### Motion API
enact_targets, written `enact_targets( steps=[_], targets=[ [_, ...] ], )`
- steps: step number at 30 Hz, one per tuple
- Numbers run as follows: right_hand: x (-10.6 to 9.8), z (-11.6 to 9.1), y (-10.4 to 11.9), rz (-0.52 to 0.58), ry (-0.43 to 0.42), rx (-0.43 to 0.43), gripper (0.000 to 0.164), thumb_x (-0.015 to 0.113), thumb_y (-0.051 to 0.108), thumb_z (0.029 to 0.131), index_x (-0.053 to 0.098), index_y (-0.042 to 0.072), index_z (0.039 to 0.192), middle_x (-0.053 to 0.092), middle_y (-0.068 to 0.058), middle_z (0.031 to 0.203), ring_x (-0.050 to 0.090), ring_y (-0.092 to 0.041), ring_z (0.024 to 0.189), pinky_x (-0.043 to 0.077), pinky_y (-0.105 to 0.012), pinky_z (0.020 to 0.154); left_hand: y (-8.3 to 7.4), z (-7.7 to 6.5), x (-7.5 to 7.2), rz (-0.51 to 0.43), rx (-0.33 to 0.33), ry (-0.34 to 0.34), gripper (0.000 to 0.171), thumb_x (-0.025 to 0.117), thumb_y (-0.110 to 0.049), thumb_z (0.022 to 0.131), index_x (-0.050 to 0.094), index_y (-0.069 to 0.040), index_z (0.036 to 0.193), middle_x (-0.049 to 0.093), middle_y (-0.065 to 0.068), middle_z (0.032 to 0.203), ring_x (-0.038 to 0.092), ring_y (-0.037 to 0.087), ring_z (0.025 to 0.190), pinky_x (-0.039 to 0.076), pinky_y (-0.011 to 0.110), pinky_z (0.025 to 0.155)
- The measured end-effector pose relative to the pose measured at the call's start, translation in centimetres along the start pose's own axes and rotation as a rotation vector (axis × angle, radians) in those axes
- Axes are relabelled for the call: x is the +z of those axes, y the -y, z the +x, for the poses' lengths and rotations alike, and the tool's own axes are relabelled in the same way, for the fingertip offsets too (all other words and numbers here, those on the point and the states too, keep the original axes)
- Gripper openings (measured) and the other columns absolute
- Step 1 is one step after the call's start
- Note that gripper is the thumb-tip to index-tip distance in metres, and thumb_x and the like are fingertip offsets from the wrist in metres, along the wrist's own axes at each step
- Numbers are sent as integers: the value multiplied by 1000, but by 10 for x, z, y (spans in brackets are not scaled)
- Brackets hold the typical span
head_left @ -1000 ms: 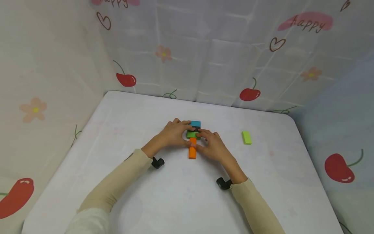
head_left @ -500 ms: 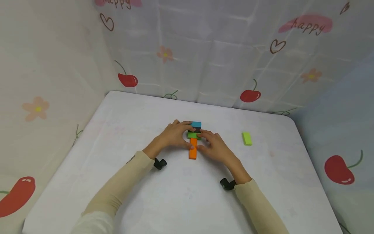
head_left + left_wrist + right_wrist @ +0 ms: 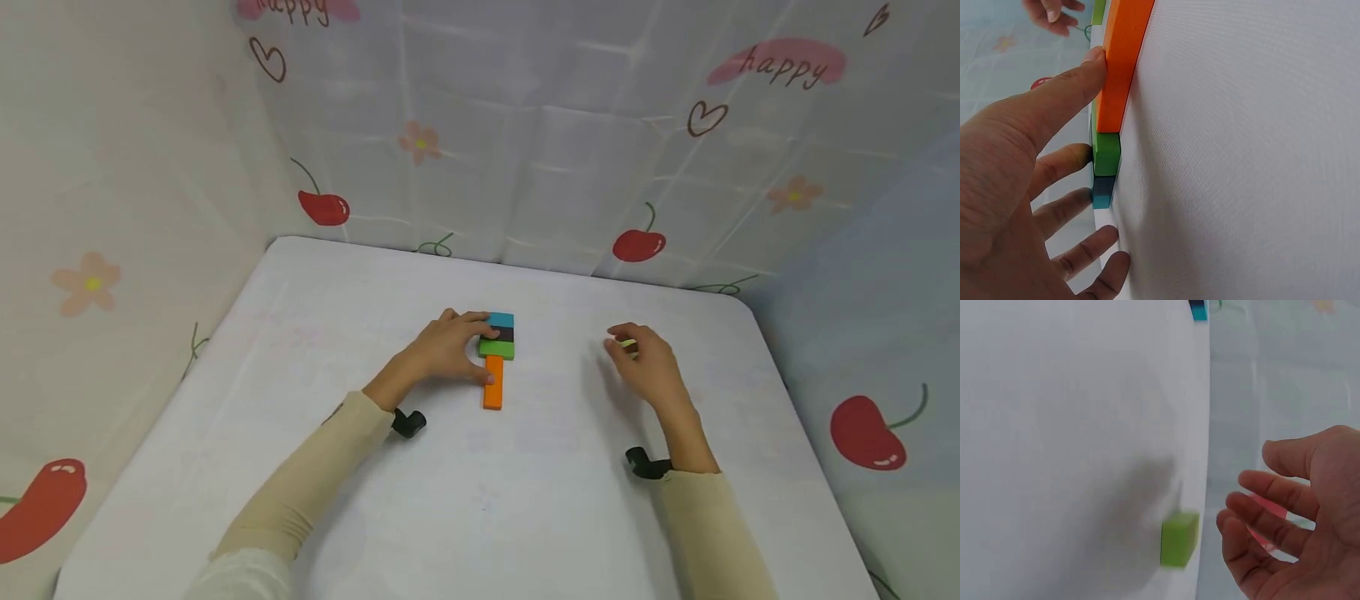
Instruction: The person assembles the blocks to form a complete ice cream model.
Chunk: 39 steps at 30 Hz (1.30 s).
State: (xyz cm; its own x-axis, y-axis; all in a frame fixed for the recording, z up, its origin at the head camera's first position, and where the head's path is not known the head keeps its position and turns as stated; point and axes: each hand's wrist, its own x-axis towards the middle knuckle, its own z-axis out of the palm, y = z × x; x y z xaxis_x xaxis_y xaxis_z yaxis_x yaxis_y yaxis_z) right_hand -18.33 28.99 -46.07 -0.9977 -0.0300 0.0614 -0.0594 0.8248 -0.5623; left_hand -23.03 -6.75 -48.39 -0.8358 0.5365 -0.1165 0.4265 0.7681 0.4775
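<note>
An orange block (image 3: 492, 395) lies lengthwise on the table, its far end against a green block (image 3: 497, 351) set crosswise. Behind the green one are a black block (image 3: 505, 335) and a blue block (image 3: 502, 319), side by side. My left hand (image 3: 441, 346) rests at their left, thumb on the orange block and fingertips at the green and blue blocks (image 3: 1102, 201), fingers loosely extended. To the right, my right hand (image 3: 651, 367) hovers over a lime-green block (image 3: 1179, 540), holding nothing. Its fingers are spread and loosely bent, apart from the block.
The white table (image 3: 450, 517) has a rounded far edge. Printed curtains with cherries (image 3: 639, 246), hearts and flowers hang behind it and at both sides. A black wrist camera (image 3: 647, 463) sticks out from each wrist.
My right hand has left the green and orange blocks and moved right, to above the lime-green block. The left hand stays at the joined blocks.
</note>
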Motion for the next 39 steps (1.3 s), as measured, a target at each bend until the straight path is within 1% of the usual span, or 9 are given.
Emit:
enact_targets(
  steps=[2, 4, 8, 10, 15, 22, 30, 36, 39],
  targets=[
    [-9, -2, -13, -22, -26, 52, 41, 62, 31, 109, 66, 1, 136, 67, -26, 128, 68, -45, 115, 57, -59, 92, -1, 0, -1, -3, 0, 3, 83, 89, -64, 80, 63, -31, 151, 38, -2, 176, 44, 33, 144, 45, 58, 115],
    [-15, -4, -23, -41, -23, 106, 45, 63, 34, 108, 64, -1, 135, 67, -28, 126, 68, -46, 115, 56, -58, 90, -2, 0, -1, -3, -2, 4, 83, 89, -64, 80, 63, -31, 151, 38, -2, 176, 44, 34, 144, 45, 58, 115],
    [-17, -5, -40, -50, 30, 206, 55, 63, 43, 107, 58, -3, 138, 66, -29, 128, 66, -45, 114, 55, -52, 86, -2, 0, -1, 2, -8, 4, 82, 89, -64, 80, 63, -31, 151, 38, -2, 176, 44, 34, 145, 45, 59, 115],
    [-15, -5, -45, -50, 44, 229, 58, 63, 44, 107, 56, -3, 140, 66, -30, 128, 66, -44, 112, 54, -50, 86, -2, 0, -1, 0, -12, 5, 82, 89, -63, 80, 63, -31, 151, 38, -2, 176, 43, 34, 145, 44, 59, 115],
    [-13, -6, -51, -45, 39, 231, 57, 65, 41, 106, 56, -3, 142, 67, -29, 125, 66, -42, 108, 54, -48, 83, -1, 1, 0, -16, -16, 5, 82, 89, -62, 81, 62, -30, 151, 38, -1, 176, 43, 34, 144, 43, 58, 115],
    [-12, -5, -49, -42, 58, 255, 51, 65, 38, 106, 60, -1, 139, 68, -29, 124, 65, -41, 107, 53, -47, 83, -3, -2, -2, -24, -21, 4, 82, 89, -62, 81, 62, -31, 151, 38, -1, 176, 43, 34, 144, 43, 58, 115],
    [-8, -1, -48, -47, 49, 226, 46, 65, 31, 107, 61, -3, 137, 70, -28, 119, 65, -38, 102, 52, -44, 81, -3, -1, -1, -17, -1, 1, 82, 88, -63, 82, 62, -31, 152, 37, -1, 176, 43, 34, 145, 43, 59, 116],
    [-5, 8, -46, -20, 75, 198, 45, 63, 30, 108, 61, -2, 140, 68, -29, 124, 63, -41, 111, 53, -50, 89, -2, -2, 0, -18, -5, 6, 82, 88, -63, 82, 61, -31, 153, 36, -2, 177, 42, 34, 145, 42, 59, 116],
    [-5, 13, -44, -4, 81, 182, 44, 64, 29, 108, 62, 0, 141, 67, -28, 125, 62, -41, 114, 52, -51, 92, -2, -3, -1, -17, -8, 2, 82, 88, -63, 82, 61, -31, 153, 36, -2, 177, 42, 34, 145, 42, 60, 116]
  ],
)
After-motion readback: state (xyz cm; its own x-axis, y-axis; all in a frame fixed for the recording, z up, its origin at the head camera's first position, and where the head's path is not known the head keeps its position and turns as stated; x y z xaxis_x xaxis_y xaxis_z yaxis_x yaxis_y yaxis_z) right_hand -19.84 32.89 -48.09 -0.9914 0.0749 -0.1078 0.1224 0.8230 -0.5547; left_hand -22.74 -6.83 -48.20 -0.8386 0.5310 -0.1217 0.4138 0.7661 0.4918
